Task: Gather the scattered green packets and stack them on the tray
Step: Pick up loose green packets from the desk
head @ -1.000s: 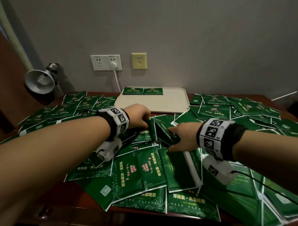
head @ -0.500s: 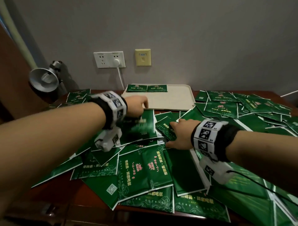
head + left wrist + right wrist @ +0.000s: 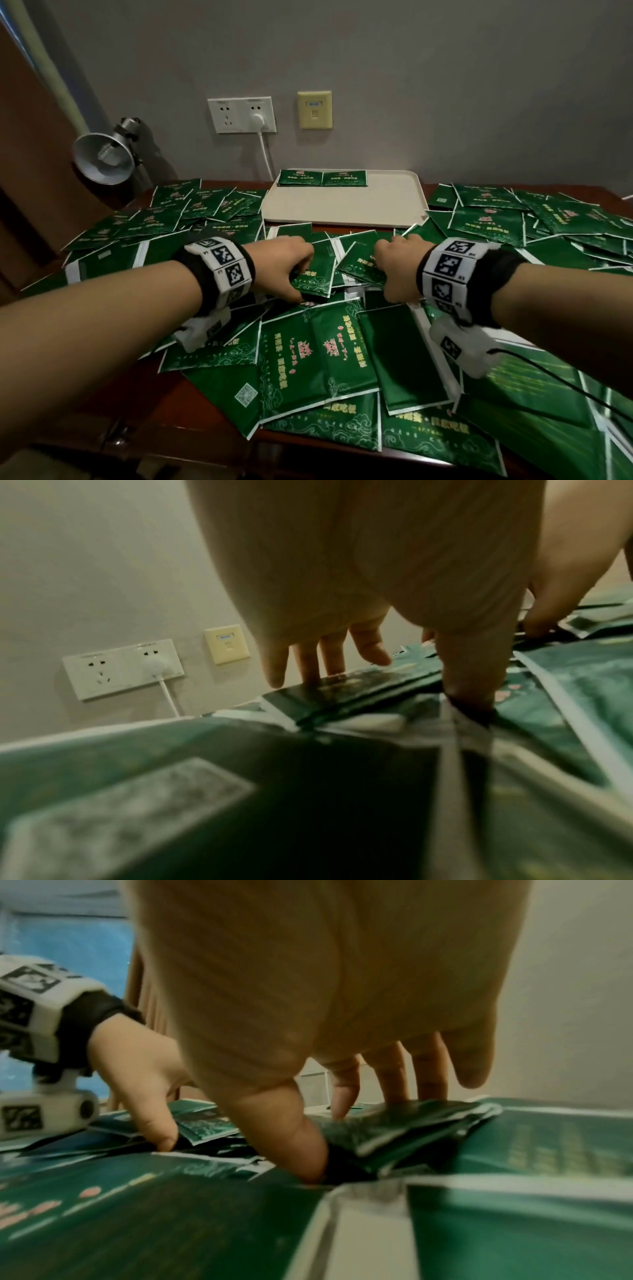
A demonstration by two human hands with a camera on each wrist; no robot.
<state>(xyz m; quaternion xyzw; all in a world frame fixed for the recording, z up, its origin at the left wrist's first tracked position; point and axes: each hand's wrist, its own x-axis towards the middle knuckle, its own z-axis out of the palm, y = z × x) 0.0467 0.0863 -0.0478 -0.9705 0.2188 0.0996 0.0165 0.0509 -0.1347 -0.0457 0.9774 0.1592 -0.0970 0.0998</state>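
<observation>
left hand [image 3: 281, 263] pinched a green packet [image 3: 317, 270], thumb under, fingers on top | right hand [image 3: 399, 270] gripped a small bundle of packets [image 3: 404, 1121], at 3 o'clock of the left | loose packets [image 3: 318, 356] littered the desk [image 3: 144, 394] all round | tray [image 3: 373, 205] at 12 o'clock carried two packets [image 3: 322, 178] at its far edge

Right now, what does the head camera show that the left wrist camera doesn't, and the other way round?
Only the head view shows the tray with two packets at its back edge, and the lamp. Only the left wrist view shows the left hand's thumb tucked under a packet edge. Both show the wall socket, the yellow plate and scattered packets.
</observation>
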